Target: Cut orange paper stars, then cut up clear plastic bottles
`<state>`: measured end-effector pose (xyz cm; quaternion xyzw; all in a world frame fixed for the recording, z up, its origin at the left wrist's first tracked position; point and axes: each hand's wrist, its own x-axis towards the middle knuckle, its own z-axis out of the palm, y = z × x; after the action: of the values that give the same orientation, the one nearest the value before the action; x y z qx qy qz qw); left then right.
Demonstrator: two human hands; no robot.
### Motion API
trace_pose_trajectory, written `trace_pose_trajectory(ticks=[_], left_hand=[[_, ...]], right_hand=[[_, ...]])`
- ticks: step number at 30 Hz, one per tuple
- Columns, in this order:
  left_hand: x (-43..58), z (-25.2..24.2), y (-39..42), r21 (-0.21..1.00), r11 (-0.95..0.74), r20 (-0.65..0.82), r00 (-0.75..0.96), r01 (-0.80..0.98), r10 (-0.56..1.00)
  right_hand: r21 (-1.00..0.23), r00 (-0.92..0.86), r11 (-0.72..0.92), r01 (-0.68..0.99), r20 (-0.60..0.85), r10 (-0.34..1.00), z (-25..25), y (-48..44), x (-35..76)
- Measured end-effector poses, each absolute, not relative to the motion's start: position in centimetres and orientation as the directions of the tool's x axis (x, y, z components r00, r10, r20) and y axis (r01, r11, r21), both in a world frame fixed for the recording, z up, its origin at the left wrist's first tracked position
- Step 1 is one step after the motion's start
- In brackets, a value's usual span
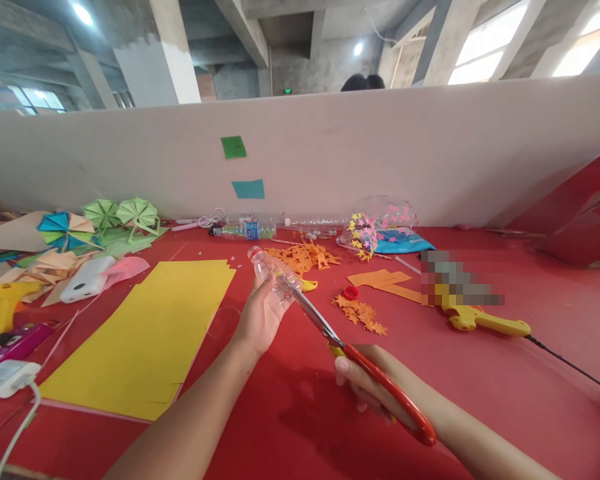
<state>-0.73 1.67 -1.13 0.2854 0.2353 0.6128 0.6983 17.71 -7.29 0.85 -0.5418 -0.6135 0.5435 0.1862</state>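
Observation:
My left hand [261,313] is closed round a clear plastic bottle [275,272], a short piece tilted with its neck up and to the left. In my right hand [365,383] is a pair of scissors [380,383] with red handles. Their blades point up and left, and the tips reach the bottle's lower end; whether they cut into the plastic I cannot tell. Just beyond the bottle lies a heap of orange paper stars [310,255]. A red bottle cap [351,293] sits by a smaller pile of orange stars [363,313] to the right.
Yellow paper sheets [145,333] lie left on the red table [300,440]. A yellow glue gun [485,320] with a cable is at right, another glue gun [5,300] far left. Plastic bottles [260,228] and a star-covered piece [363,235] line the white partition [330,147].

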Motion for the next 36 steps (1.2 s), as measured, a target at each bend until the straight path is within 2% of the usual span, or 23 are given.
trace_pose_trajectory(ticks=[12,19,26,36], left_hand=[[-0.74,-1.09,1.5,0.69,0.083,0.036,0.149,-0.719,0.988],[-0.68,-1.01,1.46,0.702,0.069,0.038,0.134,-0.708,0.99],[-0.67,-0.83,1.4,0.7,0.051,0.059,0.128,-0.712,0.99],[-0.5,-1.16,1.08,0.76,0.057,0.051,0.147,-0.647,0.988]], right_hand=[[-0.875,-0.352,-0.161,0.457,-0.344,0.871,1.27,-7.31,17.53],[-0.83,-0.28,-0.248,0.5,-0.426,0.86,0.9,-7.2,17.36],[-0.824,-0.266,-0.262,0.503,-0.436,0.86,0.6,-7.36,17.1],[-0.882,-0.356,-0.18,0.435,-0.352,0.865,0.63,-7.72,17.59]])
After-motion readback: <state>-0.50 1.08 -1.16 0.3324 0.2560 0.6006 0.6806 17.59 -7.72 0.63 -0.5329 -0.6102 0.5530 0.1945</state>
